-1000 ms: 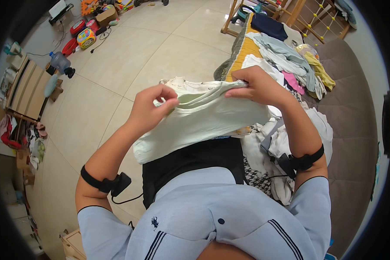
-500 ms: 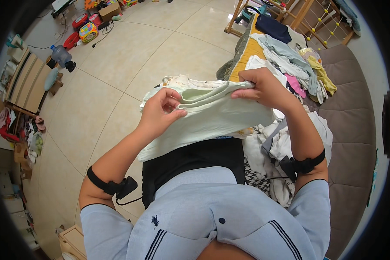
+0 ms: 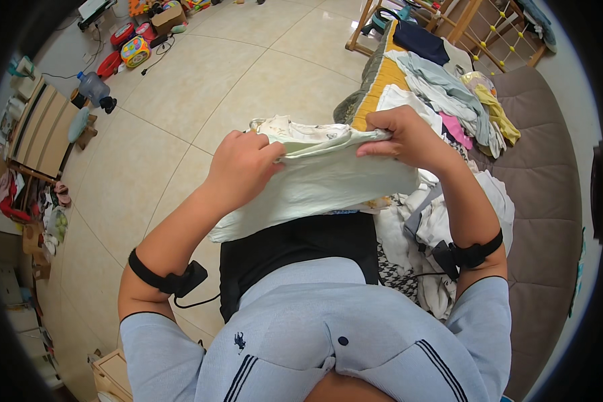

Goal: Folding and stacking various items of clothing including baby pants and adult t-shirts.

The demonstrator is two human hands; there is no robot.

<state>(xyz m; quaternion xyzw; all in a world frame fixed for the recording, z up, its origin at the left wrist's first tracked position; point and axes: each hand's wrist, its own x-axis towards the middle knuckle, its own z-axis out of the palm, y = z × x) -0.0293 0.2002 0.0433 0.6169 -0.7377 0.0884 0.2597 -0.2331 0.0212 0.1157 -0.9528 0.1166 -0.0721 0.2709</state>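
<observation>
A pale mint-green garment (image 3: 335,177) is stretched between my two hands above my lap; its exact kind is hard to tell. My left hand (image 3: 243,164) grips the upper left part of its edge, fingers curled over the cloth. At the upper right corner my right hand (image 3: 402,137) pinches the same edge between thumb and fingers. The top edge gapes slightly between the hands, showing layers of cloth. Behind it lies a cream patterned garment (image 3: 295,127), partly hidden. Black cloth (image 3: 298,244) covers my lap under the green one.
To the right stands a grey-brown padded sofa (image 3: 539,181). On it lie white crumpled clothes (image 3: 496,204) and a heap of light clothes (image 3: 442,80) by a yellow quilted cloth (image 3: 378,84). Far left, toys (image 3: 135,50) and a water bottle (image 3: 94,87) sit on the tiled floor (image 3: 161,127).
My left hand has shifted slightly left and turned over, its fingers now closing over the garment's edge from above. The right hand has barely moved and keeps its pinch.
</observation>
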